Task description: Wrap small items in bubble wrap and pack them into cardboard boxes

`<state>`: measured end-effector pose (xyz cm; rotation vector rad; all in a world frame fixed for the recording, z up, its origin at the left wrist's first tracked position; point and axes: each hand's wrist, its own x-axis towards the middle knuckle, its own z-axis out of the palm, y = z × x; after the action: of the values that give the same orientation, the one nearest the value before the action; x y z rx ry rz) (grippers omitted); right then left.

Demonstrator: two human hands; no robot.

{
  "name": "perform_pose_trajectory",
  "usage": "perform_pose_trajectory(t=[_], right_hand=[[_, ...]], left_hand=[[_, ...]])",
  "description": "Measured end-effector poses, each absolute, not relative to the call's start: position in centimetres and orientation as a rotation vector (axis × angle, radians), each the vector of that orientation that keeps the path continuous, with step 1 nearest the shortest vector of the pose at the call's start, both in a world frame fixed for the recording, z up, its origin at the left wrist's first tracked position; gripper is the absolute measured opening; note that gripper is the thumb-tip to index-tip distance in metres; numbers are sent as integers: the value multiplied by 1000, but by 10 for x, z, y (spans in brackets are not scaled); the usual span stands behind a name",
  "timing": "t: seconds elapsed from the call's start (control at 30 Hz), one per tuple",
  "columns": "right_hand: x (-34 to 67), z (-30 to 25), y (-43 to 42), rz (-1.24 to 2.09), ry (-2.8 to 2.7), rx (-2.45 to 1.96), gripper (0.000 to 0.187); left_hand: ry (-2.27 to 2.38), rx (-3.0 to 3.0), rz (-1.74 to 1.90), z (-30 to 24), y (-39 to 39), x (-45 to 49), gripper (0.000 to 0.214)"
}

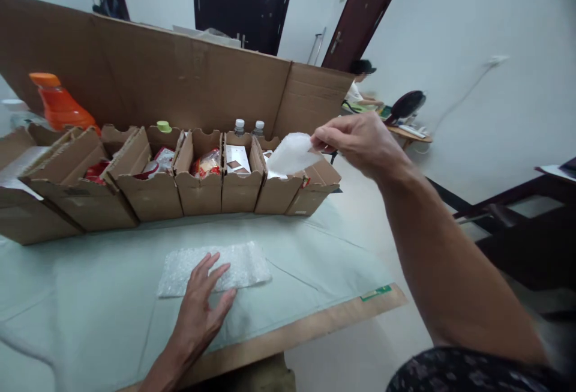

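A flat bubble wrap bag lies on the pale green tablecloth. On its near edge rests my left hand, fingers spread, gripping nothing. Out to the right, my right hand pinches the corner of a thin white translucent sheet, perhaps foam; its exact kind is unclear. The sheet hangs over one of the right-hand cardboard boxes and hides part of what lies inside. White cartons with brown marks stand in the neighbouring box.
Several open cardboard boxes line the table's back, holding red and clear packets. Behind them stand a cardboard screen, an orange bottle and white-capped bottles. The table's wooden edge runs in front. Another person is at the far right.
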<state>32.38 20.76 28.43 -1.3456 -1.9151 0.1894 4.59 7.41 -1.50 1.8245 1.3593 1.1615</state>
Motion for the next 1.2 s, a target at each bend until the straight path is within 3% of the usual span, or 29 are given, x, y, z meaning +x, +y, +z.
perform_pose_trajectory(t=[0.17,0.3,0.5,0.67,0.77,0.9,1.03,1.07,1.13,1.2], right_hand=[[279,210,133,253,-1912,-1066,14],[236,162,102,324,-2138,-940,13],[202,134,122,695,-2219,-1018,19],[193,64,137,1247,-1797,-1163,25],[198,33,122,1102,-1548,-1256,25],[220,34,72,935,-1372,-1255,22],[238,43,0,1252,-1798,-1056,17],[238,38,-16,1305,-1949,-1045,23],[234,21,-39,1269,-2233,-1129,45],[226,-1,-52,1137,-2420,-1257,36]], left_hand=[[1066,1249,1220,30,69,35,77],[1141,1327,1405,49,55,32,109],[1019,1080,1095,60,50,23,67],[893,647,992,45,53,19,73],[1009,671,1146,29,45,16,63],[1130,936,1143,18,19,-4,41],[1197,1052,958,17,-7,-24,34],[1206,1068,930,17,-10,-25,34],[1214,1103,895,17,-13,-25,34],[1217,1154,868,19,-13,-23,34]])
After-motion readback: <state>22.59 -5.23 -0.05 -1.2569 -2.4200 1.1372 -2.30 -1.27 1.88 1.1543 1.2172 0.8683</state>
